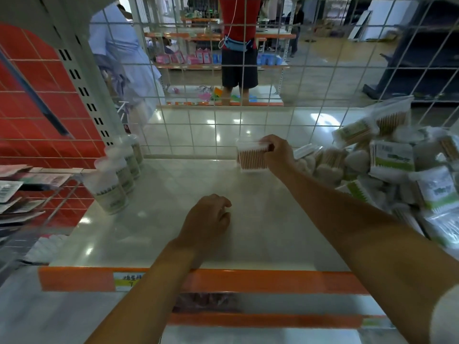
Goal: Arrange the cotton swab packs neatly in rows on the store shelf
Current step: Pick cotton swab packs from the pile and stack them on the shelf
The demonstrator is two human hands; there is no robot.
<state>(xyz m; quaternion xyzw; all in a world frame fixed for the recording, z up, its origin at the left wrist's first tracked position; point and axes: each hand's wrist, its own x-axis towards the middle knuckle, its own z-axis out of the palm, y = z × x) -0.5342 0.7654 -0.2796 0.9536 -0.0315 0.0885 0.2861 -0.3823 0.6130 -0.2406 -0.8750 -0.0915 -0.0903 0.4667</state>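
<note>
The right hand (275, 151) gripped one cotton swab pack (252, 157) by its top, the loose pile (387, 170) just beside it. The left hand (208, 217) rested loosely curled, holding nothing. Setting the pack upright and square against the wire back (216, 130) would likely start a clean row.

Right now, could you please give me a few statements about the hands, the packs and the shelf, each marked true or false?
1. The right hand holds a swab pack. True.
2. The left hand holds a pack. False: it holds nothing and sits over the bare shelf.
3. A loose pile of packs lies on the right of the shelf. True.
4. The row of packs stands at the right of the shelf. False: it stands at the left.
5. A wire grid backs the shelf. True.
</note>
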